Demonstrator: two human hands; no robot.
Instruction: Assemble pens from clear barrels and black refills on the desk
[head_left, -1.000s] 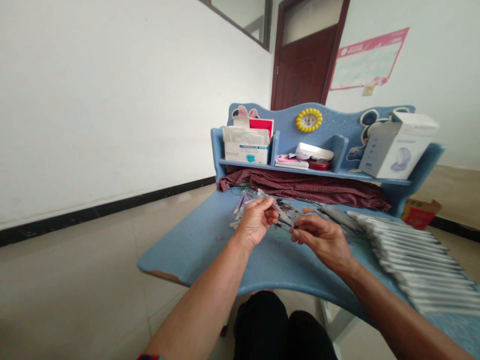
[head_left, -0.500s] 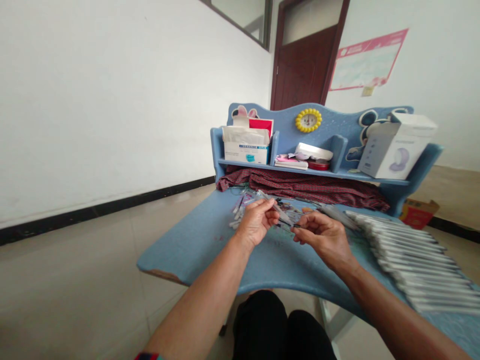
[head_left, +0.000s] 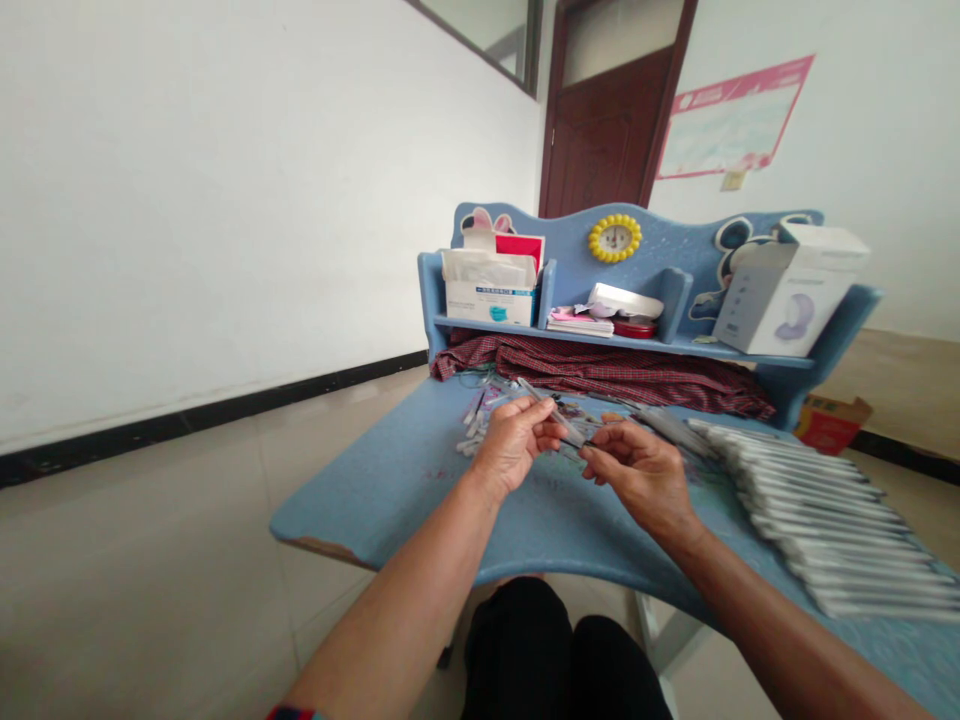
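Observation:
My left hand [head_left: 519, 440] is closed around a slim pen [head_left: 571, 433] with a clear, whitish barrel, held slantwise above the desk. At the pen's lower right end, my right hand [head_left: 636, 470] pinches a thin dark tip between thumb and fingers. Whether that tip is a separate part, I cannot tell. Behind and below my hands lies a loose heap of small pen parts [head_left: 474, 432], clear, white and dark, partly hidden by my fingers. To the right, many similar pens [head_left: 832, 520] lie side by side in a thick pile on the desk.
The blue desk [head_left: 360, 480] has a curved front edge above my knees. Folded checked cloth [head_left: 600, 374] runs along its back, beneath a shelf holding a mask box [head_left: 489, 303], a red tin [head_left: 634, 329] and a white box [head_left: 793, 300]. A red carton [head_left: 831, 428] stands behind, at right.
Both hands stay nearly in place, still on the pen. My right hand has come slightly closer to my left, and less of the dark end shows between them.

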